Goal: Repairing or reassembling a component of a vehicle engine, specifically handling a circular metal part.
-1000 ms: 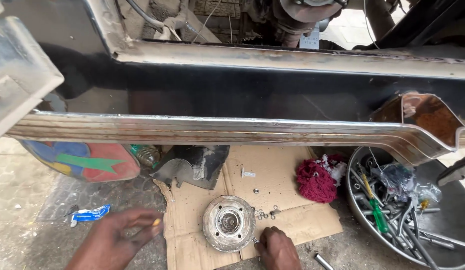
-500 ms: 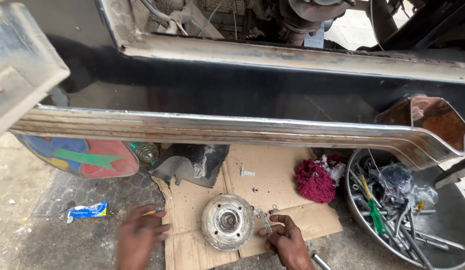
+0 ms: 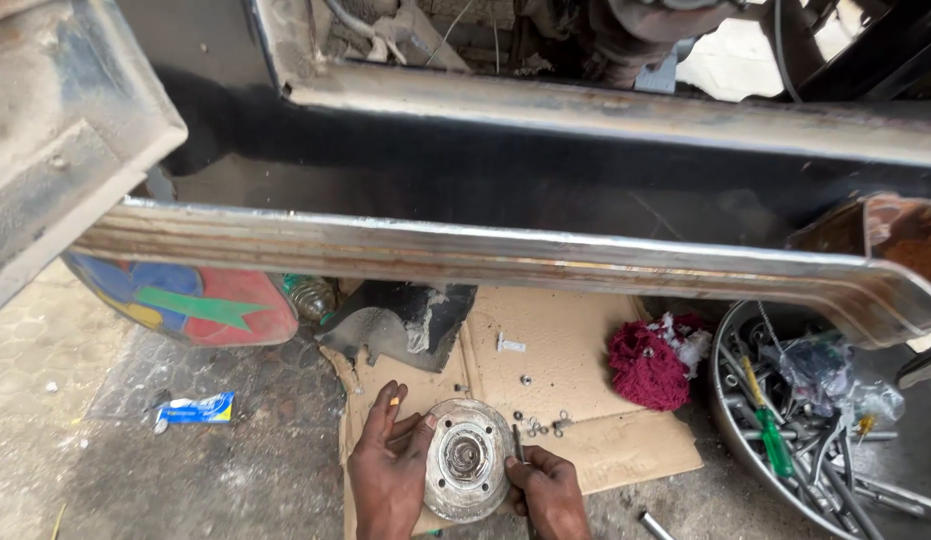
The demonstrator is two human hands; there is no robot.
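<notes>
A round grey metal hub (image 3: pixel 467 458) with a central bore lies on a sheet of brown cardboard (image 3: pixel 555 375) on the ground. My left hand (image 3: pixel 387 470) grips its left rim, fingers spread along the edge. My right hand (image 3: pixel 550 492) presses against its lower right side and holds a thin dark tool or bolt (image 3: pixel 518 447) by the rim. Several small nuts and washers (image 3: pixel 537 425) lie on the cardboard just right of the hub.
A long rusty metal vehicle sill (image 3: pixel 505 245) runs overhead. A red and white rag (image 3: pixel 647 362) lies right of the cardboard, next to a round pan of tools (image 3: pixel 790 435). A torn black piece (image 3: pixel 405 320), a green bottle (image 3: pixel 310 295) and a blue wrapper (image 3: pixel 193 408) lie left.
Both hands have come in from the sides and closed on the hub; the left hand moved right from the bare ground onto its rim. The view has shifted slightly.
</notes>
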